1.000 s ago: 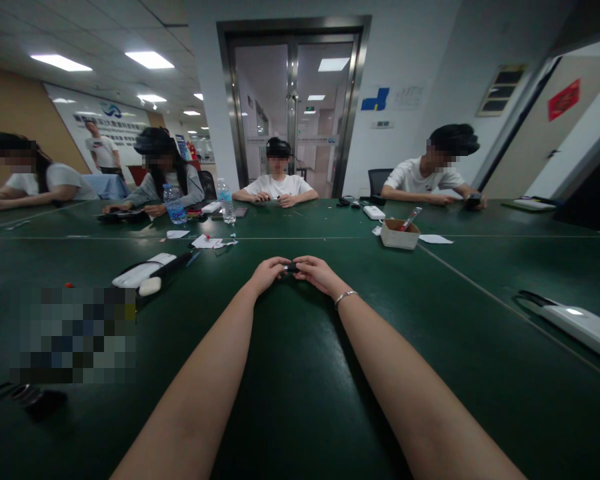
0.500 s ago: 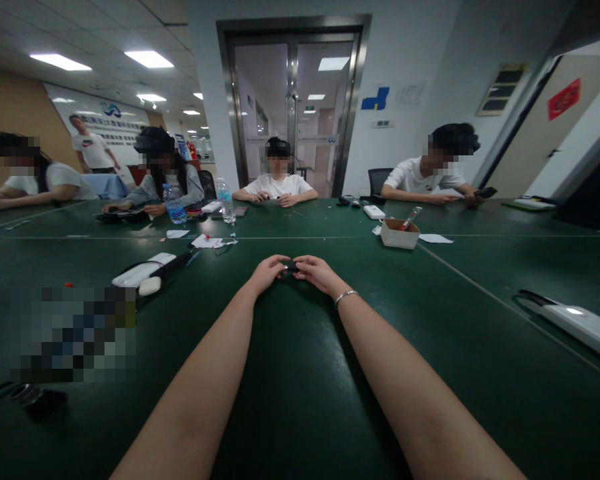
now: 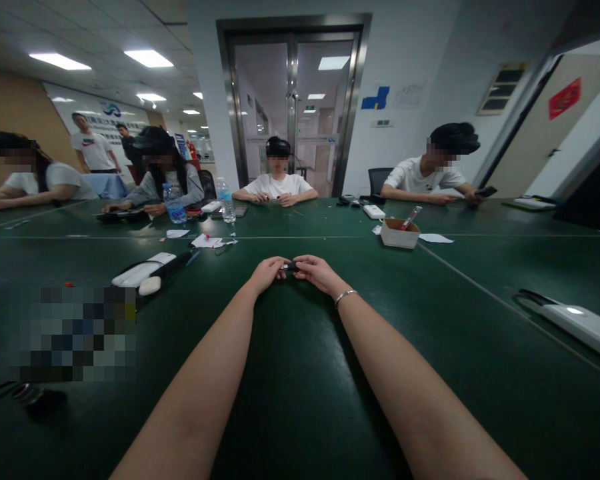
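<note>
Both my arms stretch forward over a dark green table (image 3: 300, 373). My left hand (image 3: 267, 273) and my right hand (image 3: 316, 271) meet at the table's middle, fingers curled round a small dark object (image 3: 290, 267) held between them just above the surface. What the object is I cannot make out. A thin silver bracelet (image 3: 345, 295) sits on my right wrist.
A small cardboard box (image 3: 400, 234) with a red-tipped tool stands ahead right. White and black devices (image 3: 147, 272) lie to my left, a white power strip (image 3: 580, 325) to the far right. Water bottles (image 3: 225, 200) and paper scraps lie further off. Several people sit round the table's far side.
My hands hold almost still on the small object. In the background a person walks along the far left wall and a second appears; the seated person at right has shifted a hand.
</note>
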Motion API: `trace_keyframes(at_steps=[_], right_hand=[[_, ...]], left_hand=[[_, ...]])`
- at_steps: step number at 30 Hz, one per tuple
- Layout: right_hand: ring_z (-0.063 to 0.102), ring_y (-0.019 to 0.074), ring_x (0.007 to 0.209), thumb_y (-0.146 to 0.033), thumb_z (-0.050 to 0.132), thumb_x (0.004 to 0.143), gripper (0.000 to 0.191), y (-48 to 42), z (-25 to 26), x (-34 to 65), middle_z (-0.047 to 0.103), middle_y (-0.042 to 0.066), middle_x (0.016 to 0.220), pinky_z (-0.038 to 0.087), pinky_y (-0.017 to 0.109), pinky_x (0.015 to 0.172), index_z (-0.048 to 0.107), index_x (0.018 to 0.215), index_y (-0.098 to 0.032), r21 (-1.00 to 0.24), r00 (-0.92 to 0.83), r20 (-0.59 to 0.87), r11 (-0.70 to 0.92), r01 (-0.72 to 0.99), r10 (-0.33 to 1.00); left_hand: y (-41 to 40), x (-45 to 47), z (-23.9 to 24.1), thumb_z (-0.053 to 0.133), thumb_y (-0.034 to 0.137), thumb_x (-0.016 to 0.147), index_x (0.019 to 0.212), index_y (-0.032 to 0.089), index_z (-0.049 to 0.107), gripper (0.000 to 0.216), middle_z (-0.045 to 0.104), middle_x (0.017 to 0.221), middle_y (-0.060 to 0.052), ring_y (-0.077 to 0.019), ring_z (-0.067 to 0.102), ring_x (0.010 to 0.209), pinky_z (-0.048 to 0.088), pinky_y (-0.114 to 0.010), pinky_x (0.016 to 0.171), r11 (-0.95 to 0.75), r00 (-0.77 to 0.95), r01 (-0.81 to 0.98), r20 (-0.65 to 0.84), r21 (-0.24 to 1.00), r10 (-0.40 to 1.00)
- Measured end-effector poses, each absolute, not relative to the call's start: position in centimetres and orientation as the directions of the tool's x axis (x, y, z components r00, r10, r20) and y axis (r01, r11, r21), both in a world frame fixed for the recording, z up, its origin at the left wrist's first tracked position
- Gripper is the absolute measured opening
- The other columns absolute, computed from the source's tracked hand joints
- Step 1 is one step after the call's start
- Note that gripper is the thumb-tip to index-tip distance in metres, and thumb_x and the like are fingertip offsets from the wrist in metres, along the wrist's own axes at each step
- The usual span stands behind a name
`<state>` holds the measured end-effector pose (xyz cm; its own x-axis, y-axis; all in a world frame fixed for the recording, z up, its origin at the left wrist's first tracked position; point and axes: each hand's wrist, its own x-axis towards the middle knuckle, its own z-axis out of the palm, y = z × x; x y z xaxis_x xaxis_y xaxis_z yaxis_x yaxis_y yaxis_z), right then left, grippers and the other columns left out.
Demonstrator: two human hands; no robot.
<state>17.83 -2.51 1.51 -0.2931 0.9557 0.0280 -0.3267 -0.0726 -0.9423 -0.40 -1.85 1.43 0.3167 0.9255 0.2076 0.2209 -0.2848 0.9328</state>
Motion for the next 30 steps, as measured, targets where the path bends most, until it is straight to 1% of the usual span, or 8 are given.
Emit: trace_keyframes(at_steps=[5,7,10,12,17,21,25,30], right_hand=[[0.064,0.0108,0.060,0.000,0.057,0.080,0.014,-2.47,1.51,17.87,0.064,0.005,0.080,0.056,0.020,0.059,0.063,0.087,-0.011,-0.942,-0.304,0.034,-0.071,-0.327,0.952],[0.064,0.0106,0.060,-0.001,0.058,0.080,0.014,-2.46,1.51,17.89,0.064,0.005,0.080,0.056,0.020,0.059,0.063,0.087,-0.011,-0.941,-0.302,0.039,-0.067,-0.331,0.953],[0.064,0.0105,0.060,-0.001,0.059,0.079,0.013,-2.45,1.50,17.88,0.064,0.005,0.079,0.057,0.020,0.059,0.063,0.086,-0.012,-0.941,-0.298,0.041,-0.064,-0.332,0.954],[0.064,0.0105,0.060,-0.001,0.059,0.079,0.013,-2.46,1.49,17.86,0.064,0.004,0.080,0.057,0.020,0.060,0.063,0.087,-0.012,-0.942,-0.298,0.039,-0.065,-0.329,0.954],[0.064,0.0108,0.062,-0.002,0.061,0.079,0.013,-2.52,1.53,17.88,0.064,0.006,0.083,0.057,0.021,0.062,0.063,0.088,-0.011,-0.946,-0.299,0.030,-0.070,-0.318,0.954],[0.064,0.0113,0.062,-0.003,0.061,0.079,0.013,-2.57,1.59,17.93,0.064,0.006,0.081,0.057,0.021,0.061,0.063,0.087,-0.012,-0.945,-0.304,0.030,-0.073,-0.320,0.952],[0.064,0.0114,0.062,-0.005,0.064,0.077,0.013,-2.53,1.56,17.94,0.063,0.005,0.082,0.058,0.022,0.061,0.064,0.087,-0.013,-0.946,-0.303,0.037,-0.065,-0.318,0.952],[0.064,0.0120,0.063,-0.005,0.064,0.077,0.012,-2.45,1.47,17.93,0.063,0.006,0.083,0.058,0.022,0.059,0.063,0.087,-0.012,-0.946,-0.297,0.028,-0.071,-0.316,0.954]], left_hand=[[-1.63,-0.58,1.12,0.050,0.025,0.073,0.099,0.016,0.066,0.032,0.061,0.076,-0.002,-0.0102,0.050,0.058,0.040,-0.023,0.057,-0.312,0.278,0.267,0.237,0.912,0.931],[-1.41,-0.61,0.89,0.050,0.026,0.074,0.100,0.016,0.065,0.032,0.060,0.072,-0.002,-0.0105,0.051,0.058,0.040,-0.023,0.057,-0.321,0.290,0.261,0.243,0.911,0.926],[-1.23,-0.58,0.73,0.047,0.032,0.078,0.100,0.014,0.065,0.033,0.057,0.063,-0.001,-0.0114,0.051,0.057,0.040,-0.023,0.056,-0.321,0.320,0.234,0.239,0.918,0.917],[-1.29,-0.55,0.80,0.047,0.033,0.079,0.099,0.014,0.065,0.033,0.057,0.063,-0.001,-0.0117,0.051,0.057,0.040,-0.023,0.056,-0.315,0.324,0.233,0.232,0.920,0.917],[-1.69,-0.58,1.18,0.050,0.026,0.074,0.100,0.017,0.065,0.032,0.061,0.079,-0.002,-0.0105,0.050,0.059,0.041,-0.023,0.057,-0.310,0.279,0.280,0.232,0.909,0.932],[-1.78,-0.60,1.26,0.047,0.031,0.077,0.099,0.016,0.066,0.032,0.059,0.073,-0.002,-0.0113,0.050,0.059,0.041,-0.023,0.056,-0.313,0.291,0.272,0.232,0.910,0.928],[-1.81,-0.60,1.28,0.049,0.032,0.077,0.098,0.017,0.066,0.031,0.061,0.079,-0.003,-0.0109,0.051,0.059,0.041,-0.023,0.057,-0.310,0.276,0.284,0.232,0.907,0.933],[-2.08,-0.48,1.52,0.047,0.035,0.080,0.096,0.015,0.066,0.033,0.060,0.070,-0.002,-0.0113,0.051,0.058,0.041,-0.023,0.057,-0.311,0.294,0.265,0.231,0.912,0.928]])
